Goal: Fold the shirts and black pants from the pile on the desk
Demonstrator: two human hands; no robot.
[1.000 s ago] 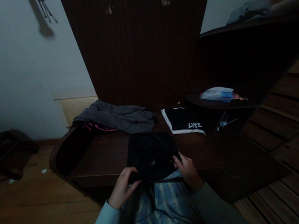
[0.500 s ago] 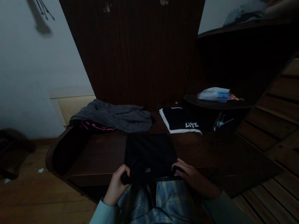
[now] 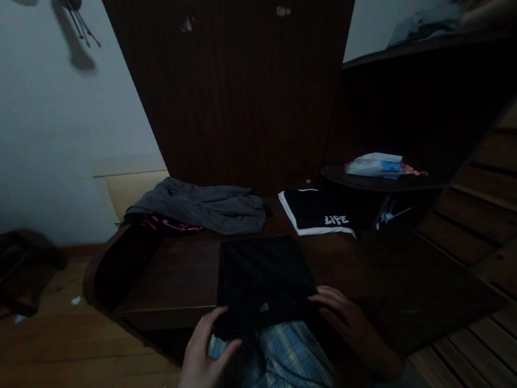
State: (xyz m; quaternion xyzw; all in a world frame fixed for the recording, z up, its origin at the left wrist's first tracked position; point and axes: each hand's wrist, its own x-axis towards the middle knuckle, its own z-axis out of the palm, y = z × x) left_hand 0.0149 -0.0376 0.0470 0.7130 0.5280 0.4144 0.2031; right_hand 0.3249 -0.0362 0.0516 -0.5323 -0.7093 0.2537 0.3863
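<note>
A black folded garment point(image 3: 261, 278) lies on the dark wooden surface point(image 3: 175, 278) right in front of me, with a small light tag near its front edge. My left hand point(image 3: 202, 359) rests at its front left corner, fingers stretched out flat against the cloth. My right hand point(image 3: 348, 327) lies at the front right corner, fingers spread on the edge. Neither hand grips anything.
A grey garment point(image 3: 204, 206) over a black one with pink print lies at the back left. A black folded shirt with white trim and "LIFE" lettering point(image 3: 319, 212) sits at the back right. A plastic packet point(image 3: 376, 165) rests on a round shelf. Tall dark cabinet behind.
Both hands have let go of the black garment's front corners and now lie flat and open beside its edge. The garment sits squarer on the surface.
</note>
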